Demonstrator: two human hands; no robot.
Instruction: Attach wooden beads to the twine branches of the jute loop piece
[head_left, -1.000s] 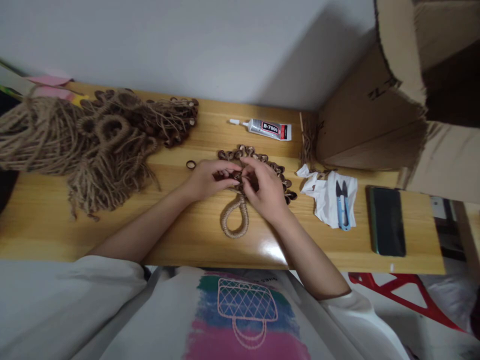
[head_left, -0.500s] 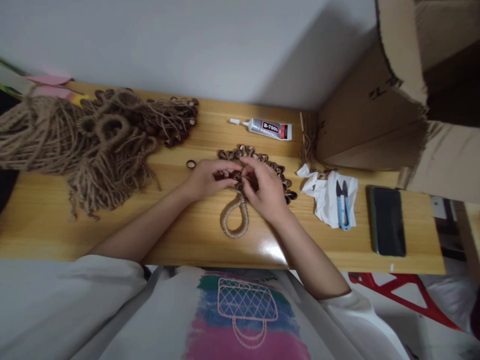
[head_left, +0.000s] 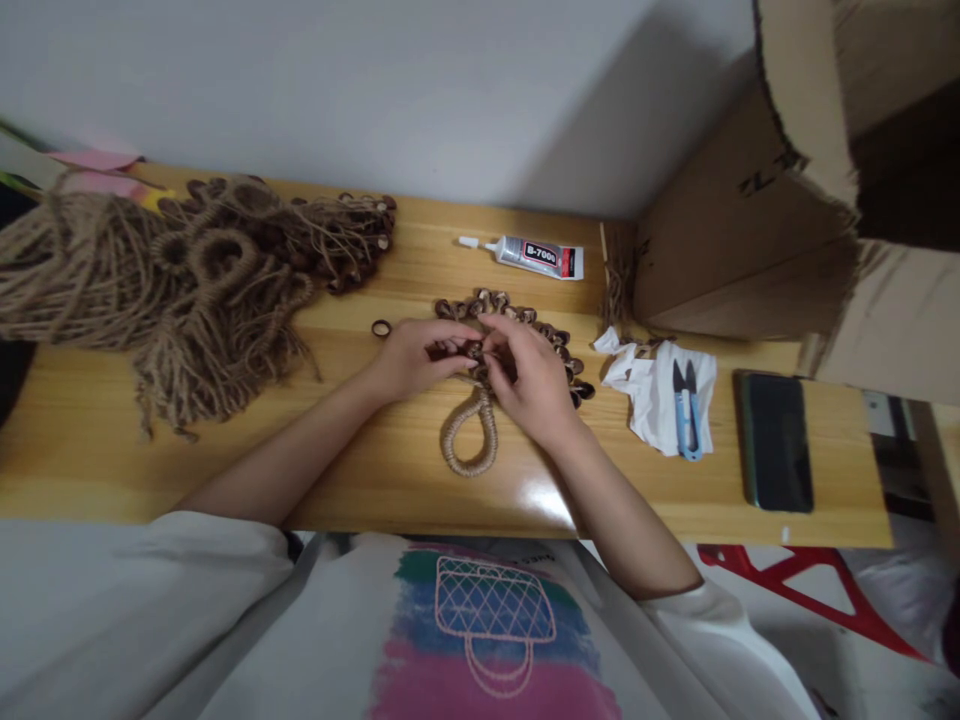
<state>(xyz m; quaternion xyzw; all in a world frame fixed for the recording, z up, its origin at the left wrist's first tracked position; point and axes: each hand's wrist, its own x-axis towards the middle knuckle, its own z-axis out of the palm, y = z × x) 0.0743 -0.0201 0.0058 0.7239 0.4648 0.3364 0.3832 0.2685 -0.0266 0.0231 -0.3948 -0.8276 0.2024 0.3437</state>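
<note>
My left hand (head_left: 420, 357) and my right hand (head_left: 527, 372) meet over a bunch of brown nut shells (head_left: 495, 300) on cords. The fingers of both are closed in a pinch on the corded shells between them; the exact strand they grip is hidden. Toward me from the fingertips lies a wrapped jute loop (head_left: 470, 470), joined to the bunch and flat on the wooden table. One small dark ring (head_left: 382, 328) rests apart, just left of my left hand.
A pile of jute cords with shells (head_left: 217, 300) covers the table's left. Behind my hands lies a glue tube (head_left: 536, 256). To the right are blue thread snips (head_left: 685, 410) on white paper (head_left: 649, 400), a phone (head_left: 776, 440) and a large cardboard box (head_left: 720, 220).
Hardly anything differs. My fingertips shift very slightly around the shells, while both arms and the jute loop stay in place.
</note>
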